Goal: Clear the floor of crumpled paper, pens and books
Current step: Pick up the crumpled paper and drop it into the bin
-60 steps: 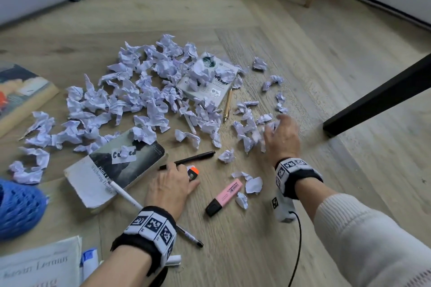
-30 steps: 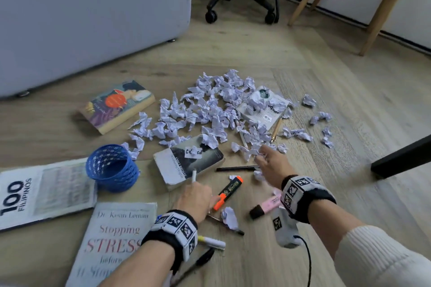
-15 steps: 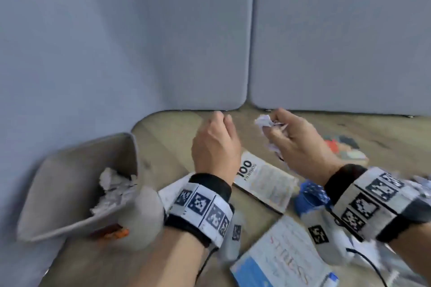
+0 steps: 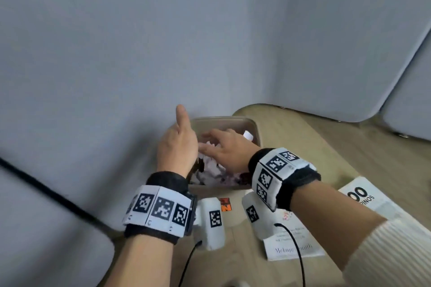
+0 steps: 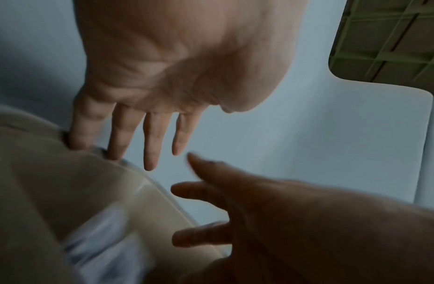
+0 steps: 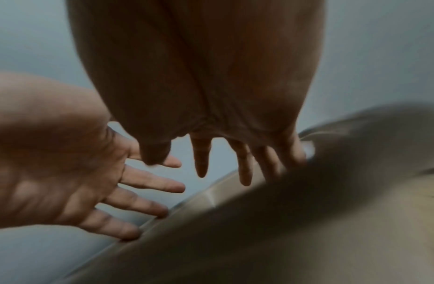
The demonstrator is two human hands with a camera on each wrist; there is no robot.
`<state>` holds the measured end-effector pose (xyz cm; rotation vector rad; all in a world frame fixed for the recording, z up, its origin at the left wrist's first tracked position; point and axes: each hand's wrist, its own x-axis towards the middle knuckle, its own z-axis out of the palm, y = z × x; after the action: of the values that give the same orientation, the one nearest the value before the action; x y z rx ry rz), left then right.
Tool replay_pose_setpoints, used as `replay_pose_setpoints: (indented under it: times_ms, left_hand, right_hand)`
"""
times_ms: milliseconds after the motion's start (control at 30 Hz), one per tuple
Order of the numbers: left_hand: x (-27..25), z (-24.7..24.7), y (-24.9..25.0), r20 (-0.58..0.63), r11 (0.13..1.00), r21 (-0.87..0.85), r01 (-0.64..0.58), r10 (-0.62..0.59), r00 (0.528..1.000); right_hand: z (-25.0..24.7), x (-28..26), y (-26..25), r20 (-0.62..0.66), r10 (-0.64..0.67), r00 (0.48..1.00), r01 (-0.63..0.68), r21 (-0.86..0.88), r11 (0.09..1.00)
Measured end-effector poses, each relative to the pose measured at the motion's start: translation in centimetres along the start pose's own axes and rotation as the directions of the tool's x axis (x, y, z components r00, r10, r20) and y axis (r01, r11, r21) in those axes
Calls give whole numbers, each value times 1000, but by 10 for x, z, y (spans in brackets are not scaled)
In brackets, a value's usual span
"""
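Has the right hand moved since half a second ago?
Yes. The right hand has gone from beside the bin to above its opening, fingers now spread and empty over the crumpled paper.

Smooth matt plastic bin (image 4: 254, 127)

Right hand (image 4: 227, 150) no longer pinches crumpled paper (image 4: 211, 165) — both hands, fingers spread, now over the bin (image 4: 253, 127), left hand (image 4: 178, 147) too.

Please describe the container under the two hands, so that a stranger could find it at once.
Look along the grey-blue partition wall to where it meets the wooden floor. There stands a beige plastic bin with rounded corners, holding crumpled white paper. Unlike the flat books nearby, it is open-topped.
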<state>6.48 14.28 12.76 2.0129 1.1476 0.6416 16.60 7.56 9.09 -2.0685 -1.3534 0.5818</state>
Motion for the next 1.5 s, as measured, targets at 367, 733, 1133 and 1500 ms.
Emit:
replay_pose_setpoints:
  times_ms: [367, 733, 1133, 1500]
  left_hand:
    - [-46, 89, 59, 3, 931, -68, -359, 360, 933]
    - [-255, 286, 66, 768, 620, -155, -769, 566, 301]
    - [-432, 339, -1, 835, 215, -439, -873, 456, -307]
    - [-449, 351, -29, 805, 216, -482, -849, 492, -332]
  right_hand:
    - [-76, -109, 69, -527, 52, 848, -12, 79, 997]
    - [-50, -435, 219, -682, 677, 278, -781, 250, 573]
    - [112, -621, 190, -256, 903, -346, -857, 477, -194]
    - [134, -563, 179, -534, 836, 124, -901, 292, 320]
